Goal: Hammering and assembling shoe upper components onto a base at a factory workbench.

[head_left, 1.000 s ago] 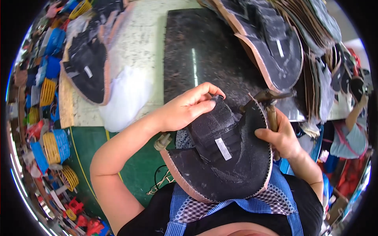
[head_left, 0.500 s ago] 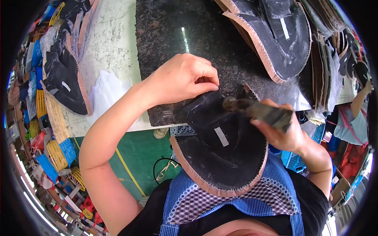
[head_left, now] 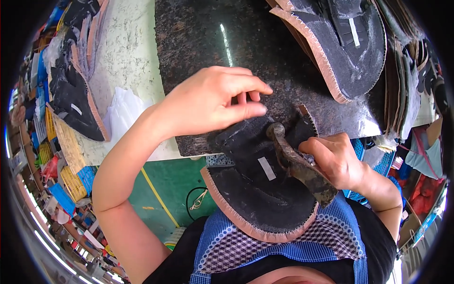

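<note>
Left hand: the left hand [head_left: 222,102] is half open, palm down, fingers loosely curled and the thumb apart from the forefinger, with nothing seen in its grasp. Its thumb tip is right by the far edge of the black piece; whether they touch cannot be told.
Right hand: the right hand [head_left: 335,158] is closed in a fist around a hammer, the handle mostly hidden by the fingers.
Hammer: the worn metal hammer [head_left: 302,165] has its head left of the right fist, over the black piece, round face away from the person and broad end toward them; contact with the piece is unclear.
Black piece: the black piece [head_left: 255,199], with a tan stitched rim and a white label [head_left: 266,168], lies below the left hand and left of the right one, its near curve over the checked apron [head_left: 283,248].
Beyond the hands: a dark speckled slab [head_left: 203,38] lies under and past the left hand.
Beyond the right hand: similar tan-edged pieces [head_left: 352,61] lie on the slab.
Left of the left hand: a crumpled white sheet [head_left: 126,111].
</note>
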Action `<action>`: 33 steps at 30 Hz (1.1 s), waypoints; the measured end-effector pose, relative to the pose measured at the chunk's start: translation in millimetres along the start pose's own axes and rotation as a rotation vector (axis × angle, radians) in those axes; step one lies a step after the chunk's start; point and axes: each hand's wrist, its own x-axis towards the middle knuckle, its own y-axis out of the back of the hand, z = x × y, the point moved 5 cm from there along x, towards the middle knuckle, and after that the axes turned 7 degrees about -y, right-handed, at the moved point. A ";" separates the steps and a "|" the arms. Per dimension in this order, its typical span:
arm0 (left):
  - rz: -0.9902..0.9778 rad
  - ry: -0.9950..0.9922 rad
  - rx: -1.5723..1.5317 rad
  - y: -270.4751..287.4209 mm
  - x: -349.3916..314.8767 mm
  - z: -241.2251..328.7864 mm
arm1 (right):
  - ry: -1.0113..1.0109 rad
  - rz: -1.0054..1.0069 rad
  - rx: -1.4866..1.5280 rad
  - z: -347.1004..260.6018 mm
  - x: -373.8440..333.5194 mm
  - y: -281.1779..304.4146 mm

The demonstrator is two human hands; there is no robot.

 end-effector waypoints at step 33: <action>0.232 -0.177 0.322 -26.7 -32.4 9.3 | -0.070 0.016 0.076 22.5 35.6 12.4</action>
